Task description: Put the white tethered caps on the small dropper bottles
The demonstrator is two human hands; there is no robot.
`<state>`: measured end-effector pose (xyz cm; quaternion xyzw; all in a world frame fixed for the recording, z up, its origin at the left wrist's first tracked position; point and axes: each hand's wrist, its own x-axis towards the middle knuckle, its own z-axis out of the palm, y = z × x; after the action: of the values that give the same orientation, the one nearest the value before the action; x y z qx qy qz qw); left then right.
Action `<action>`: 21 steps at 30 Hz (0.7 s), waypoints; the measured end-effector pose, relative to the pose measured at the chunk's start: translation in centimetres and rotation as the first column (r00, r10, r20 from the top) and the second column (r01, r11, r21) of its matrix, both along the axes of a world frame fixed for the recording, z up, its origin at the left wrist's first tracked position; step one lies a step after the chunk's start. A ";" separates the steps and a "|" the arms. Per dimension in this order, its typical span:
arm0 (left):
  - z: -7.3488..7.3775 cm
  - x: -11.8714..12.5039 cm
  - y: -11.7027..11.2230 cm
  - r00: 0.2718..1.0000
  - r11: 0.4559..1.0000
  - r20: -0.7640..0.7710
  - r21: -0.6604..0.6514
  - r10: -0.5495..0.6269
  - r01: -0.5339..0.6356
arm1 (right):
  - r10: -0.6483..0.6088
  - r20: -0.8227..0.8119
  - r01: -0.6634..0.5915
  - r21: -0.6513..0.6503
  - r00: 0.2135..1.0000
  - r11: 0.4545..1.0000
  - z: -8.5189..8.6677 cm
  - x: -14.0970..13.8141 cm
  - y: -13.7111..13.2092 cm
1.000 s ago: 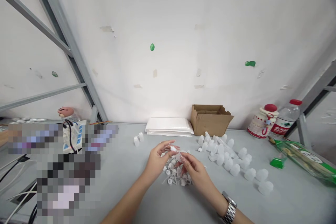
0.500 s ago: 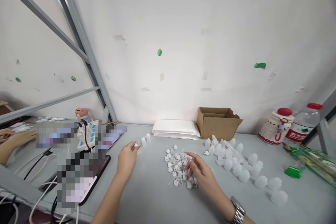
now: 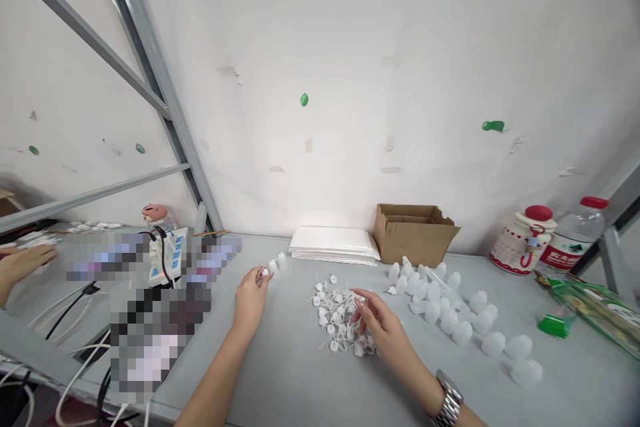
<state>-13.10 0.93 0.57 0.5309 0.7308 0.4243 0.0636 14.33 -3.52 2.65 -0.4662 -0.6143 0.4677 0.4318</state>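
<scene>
My left hand (image 3: 251, 297) is closed round a small white plastic bottle (image 3: 265, 272), most of which its fingers cover. Just beyond the fingertips, similar small bottles (image 3: 281, 260) stand upright on the grey table. At the middle of the table lies a loose pile of small white plastic caps with thin tails (image 3: 334, 330). My right hand (image 3: 383, 321), with a metal watch on the wrist, rests at the pile's right side. Its thumb and finger are drawn together on a cap there, largely hidden by the fingers.
Several frosted plastic bottles (image 3: 447, 313) lie scattered right of the pile. A cardboard box (image 3: 417, 240) and a white stack (image 3: 333, 245) stand by the wall. Phones, cables and a power strip (image 3: 167, 257) occupy the left; a co-worker's hand (image 3: 27, 263) shows beyond.
My left hand has moved slightly right and away from me, bringing its bottle close to the standing ones. My right hand stays at the cap pile, almost unmoved.
</scene>
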 end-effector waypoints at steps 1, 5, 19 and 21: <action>0.0 0.0 0.0 1.000 1.000 0.002 0.004 -0.002 0.002 | 0.003 -0.001 -0.003 -0.005 1.000 1.000 0.0 -0.1 0.0; -0.2 0.0 0.2 1.000 1.000 0.008 -0.018 -0.008 0.008 | 0.015 -0.009 -0.016 -0.009 1.000 1.000 -0.1 -0.2 -0.1; 1.3 1.5 -1.6 0.931 0.947 -0.256 0.255 0.260 -0.194 | -0.028 0.181 -0.003 0.168 0.983 0.986 0.4 0.8 0.3; 1.7 2.4 -2.4 0.917 0.896 -0.272 0.414 0.290 -0.160 | -0.206 0.282 0.098 0.354 0.937 0.930 0.5 2.1 1.3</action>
<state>-10.73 -1.45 2.27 0.5064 0.6910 0.4694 -0.2140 16.46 -2.23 3.15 -0.5011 -0.7072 0.2411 0.4366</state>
